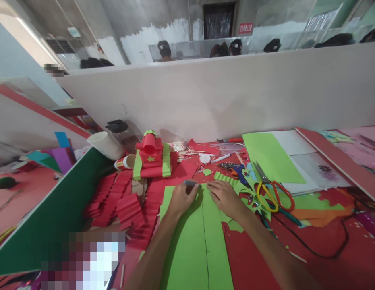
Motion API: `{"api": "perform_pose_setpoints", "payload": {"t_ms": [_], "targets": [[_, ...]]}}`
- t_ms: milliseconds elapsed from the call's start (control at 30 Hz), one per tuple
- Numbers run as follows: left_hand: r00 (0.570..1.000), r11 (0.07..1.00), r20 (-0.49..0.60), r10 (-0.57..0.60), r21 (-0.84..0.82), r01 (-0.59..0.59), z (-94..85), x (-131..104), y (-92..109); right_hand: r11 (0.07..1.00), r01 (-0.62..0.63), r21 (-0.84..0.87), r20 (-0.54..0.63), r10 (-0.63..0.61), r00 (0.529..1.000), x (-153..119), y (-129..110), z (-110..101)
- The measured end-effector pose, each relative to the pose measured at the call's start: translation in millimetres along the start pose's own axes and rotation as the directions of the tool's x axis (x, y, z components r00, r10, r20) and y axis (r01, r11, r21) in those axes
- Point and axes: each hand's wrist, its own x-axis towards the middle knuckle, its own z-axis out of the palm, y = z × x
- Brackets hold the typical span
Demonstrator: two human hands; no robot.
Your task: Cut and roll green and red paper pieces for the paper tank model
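Observation:
A long sheet of light green paper lies in front of me, with a dark, slightly wavy line running down its length. At its far edge, my left hand is closed around a small grey-blue object, mostly hidden by the fingers. Close by on the right, my right hand has its fingers curled onto the far right corner of the same sheet. A narrow gap separates the two hands, and the line's far end shows there.
Red pleated paper lies left, below a red and green paper model. Scissors, a blue glue gun and green scraps lie right. A dark cable crosses the table. A green divider stands left; a white partition stands behind.

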Motion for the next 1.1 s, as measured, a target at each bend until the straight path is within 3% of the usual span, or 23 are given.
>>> {"api": "perform_pose_setpoints", "payload": {"t_ms": [733, 900, 1100], "targets": [[1.0, 0.999, -0.002, 0.025, 0.048, -0.024, -2.6, -1.0, 2.5, 1.0, 0.007, -0.004, -0.007, -0.007, 1.0, 0.4, 2.4, 1.7], [0.997, 0.997, 0.062, 0.038, 0.071, -0.043, -5.9, -3.3, 3.7, 1.0, 0.0, 0.001, 0.002, 0.0, 1.0, 0.1, 1.0, -0.7], [0.999, 0.999, 0.008, 0.044, 0.027, -0.044, -6.1, -1.9, 2.9, 1.0, 0.002, 0.008, 0.005, -0.002, 1.0, 1.3, 2.4, 0.7]]}}
